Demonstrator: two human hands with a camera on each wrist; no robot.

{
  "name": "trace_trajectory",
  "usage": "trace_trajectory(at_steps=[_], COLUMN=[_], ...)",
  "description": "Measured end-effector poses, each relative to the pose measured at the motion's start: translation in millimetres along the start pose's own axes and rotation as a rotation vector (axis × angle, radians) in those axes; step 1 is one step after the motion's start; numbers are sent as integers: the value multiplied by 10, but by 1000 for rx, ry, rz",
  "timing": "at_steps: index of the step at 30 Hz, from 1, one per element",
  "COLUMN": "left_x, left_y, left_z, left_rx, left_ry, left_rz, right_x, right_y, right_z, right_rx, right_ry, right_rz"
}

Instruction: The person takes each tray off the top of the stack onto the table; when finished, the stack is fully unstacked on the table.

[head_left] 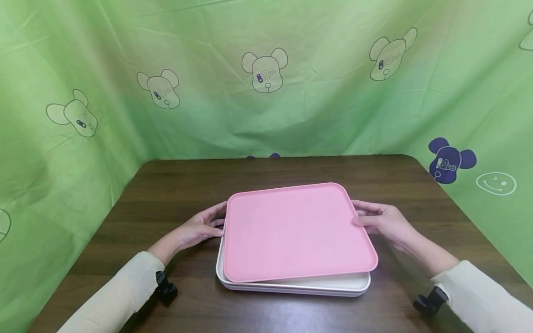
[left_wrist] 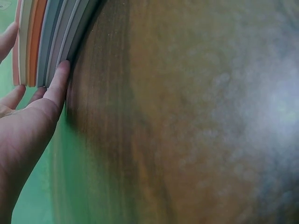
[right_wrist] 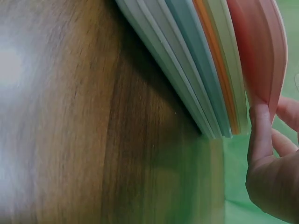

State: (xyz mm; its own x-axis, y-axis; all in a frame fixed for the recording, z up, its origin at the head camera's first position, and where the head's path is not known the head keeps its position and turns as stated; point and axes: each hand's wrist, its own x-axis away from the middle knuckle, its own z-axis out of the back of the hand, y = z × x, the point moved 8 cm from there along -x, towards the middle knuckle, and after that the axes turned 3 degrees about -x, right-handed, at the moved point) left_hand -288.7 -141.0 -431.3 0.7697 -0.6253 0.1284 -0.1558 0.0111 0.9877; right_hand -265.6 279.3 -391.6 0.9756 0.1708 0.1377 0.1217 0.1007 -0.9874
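On the near table (head_left: 175,185):
Pink tray (head_left: 291,231): you're pinching its side edges with left hand (head_left: 195,229) and right hand (head_left: 385,222), tilting it off the tray stack (head_left: 300,284) for even lifting.

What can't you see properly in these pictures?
- Head view: the pink tray covers the trays under it; only white edges show, so their number is unclear.
- Head view: the left hand has fingertips hidden by the tray edge.
- Left wrist view: the table is blurred; the stack is cut off at the top.
- Right wrist view: the right hand is cut off by the edge.
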Motion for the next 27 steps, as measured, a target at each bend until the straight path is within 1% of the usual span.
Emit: trace_trajectory(at_steps=[5,8,12,20,23,27], left_x=[-3,-6,0,12,8,3], left_y=[8,9,10,18,15,15], left_z=[2,-8,-20,-19,-18,-20], left_rx=[-9,-6,-6,-41,-44,-38], left_ry=[2,-8,-14,-9,-6,-3], left_rz=[-12,-23,-26,-14,-9,-8], right_x=[-25,-42,-48,-67,-79,-102], right_y=[36,44,41,7,4,-1], right_z=[3,9,11,6,14,8], right_rx=[-103,-140,-117,-60,-77,-130], right_ry=[-5,-7,-13,-19,-9,-6], right_rz=[-33,-43,-51,-45,-52,-51])
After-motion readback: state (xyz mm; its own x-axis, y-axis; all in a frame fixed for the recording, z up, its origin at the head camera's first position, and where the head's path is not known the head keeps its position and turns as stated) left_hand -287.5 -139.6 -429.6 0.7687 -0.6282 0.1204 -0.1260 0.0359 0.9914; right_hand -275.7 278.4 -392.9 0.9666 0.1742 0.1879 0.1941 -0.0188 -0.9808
